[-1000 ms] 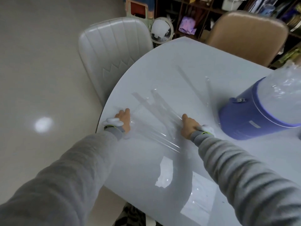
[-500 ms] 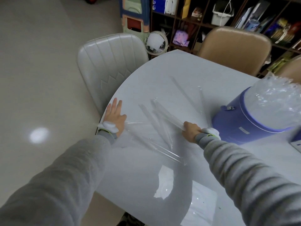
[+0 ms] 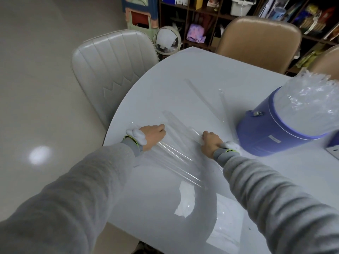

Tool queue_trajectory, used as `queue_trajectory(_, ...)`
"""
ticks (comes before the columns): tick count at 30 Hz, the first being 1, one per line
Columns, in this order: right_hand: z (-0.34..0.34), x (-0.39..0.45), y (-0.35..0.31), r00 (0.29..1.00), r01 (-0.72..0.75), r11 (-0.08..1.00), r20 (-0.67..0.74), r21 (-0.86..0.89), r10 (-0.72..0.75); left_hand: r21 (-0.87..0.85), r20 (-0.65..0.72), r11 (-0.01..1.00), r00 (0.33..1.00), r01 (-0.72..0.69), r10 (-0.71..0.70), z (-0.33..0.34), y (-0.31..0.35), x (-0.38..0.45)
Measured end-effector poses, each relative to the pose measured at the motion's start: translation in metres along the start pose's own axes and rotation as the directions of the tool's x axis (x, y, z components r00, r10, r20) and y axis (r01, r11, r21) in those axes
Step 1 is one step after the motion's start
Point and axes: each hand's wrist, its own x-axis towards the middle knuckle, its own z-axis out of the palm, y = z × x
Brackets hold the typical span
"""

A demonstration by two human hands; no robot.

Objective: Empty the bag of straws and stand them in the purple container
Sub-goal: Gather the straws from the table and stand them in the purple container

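Several clear wrapped straws (image 3: 178,149) lie in a loose bundle on the white table (image 3: 183,66), running from between my hands toward me. My left hand (image 3: 152,136) rests on the left side of the bundle, fingers curled over it. My right hand (image 3: 210,143) is closed on the bundle's right side. Two more clear straws (image 3: 200,96) lie apart farther back. The purple container (image 3: 266,136) stands at the right, just beyond my right wrist, with a mass of clear wrapped straws (image 3: 311,101) standing up out of its mouth.
A grey padded chair (image 3: 110,65) stands at the table's left edge and a tan chair (image 3: 260,41) at the far side. Shelves full of clutter (image 3: 201,19) line the back wall. A pale object's corner (image 3: 333,153) shows at the right edge.
My left hand, which lay flat with fingers spread near the table's edge, has moved right onto the bundle and curled. The straws are gathered closer together between my hands.
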Motion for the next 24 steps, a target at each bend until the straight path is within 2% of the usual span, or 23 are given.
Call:
queue_trajectory(4, 0.001, 0.005, 0.0, 0.996, 0.028, 0.993, -0.082, 0.111, -0.019, 0.014, -0.059, 0.986, 0.985, -0.164, 0.165, 0.003, 0.015, 0.023)
queue_trajectory(8, 0.004, 0.006, -0.006, 0.991, 0.05, 0.964, -0.132, 0.26, -0.016, 0.006, -0.049, 0.976, 0.975, -0.216, 0.216, 0.01, 0.028, 0.042)
queue_trajectory(10, 0.005, 0.006, -0.009, 0.994, 0.06, 0.969, -0.099, 0.24, -0.038, -0.024, -0.039, 0.979, 0.979, -0.202, 0.201, 0.014, 0.032, 0.046)
queue_trajectory(13, 0.004, 0.006, -0.011, 0.997, 0.069, 0.992, -0.052, 0.106, -0.064, -0.008, -0.016, 0.982, 0.982, -0.191, 0.191, 0.019, 0.031, 0.048)
queue_trajectory(17, 0.002, 0.009, -0.019, 0.996, 0.076, 0.997, -0.036, 0.009, -0.076, 0.099, 0.118, 0.97, 0.97, -0.223, 0.211, 0.016, 0.027, 0.043)
queue_trajectory(19, 0.0, 0.01, -0.021, 0.998, 0.059, 0.998, 0.005, -0.028, -0.059, 0.073, 0.164, 0.979, 0.971, -0.19, 0.176, 0.015, 0.026, 0.039)
queue_trajectory(21, -0.004, 0.011, -0.021, 0.999, 0.023, 1.0, 0.029, -0.014, -0.022, -0.02, 0.191, 0.992, 0.973, -0.124, 0.126, 0.014, 0.022, 0.033)
queue_trajectory(24, -0.012, 0.011, -0.019, 1.0, 0.003, 0.991, -0.025, 0.134, 0.0, -0.06, 0.267, 0.994, 0.958, -0.092, 0.105, 0.005, 0.017, 0.023)
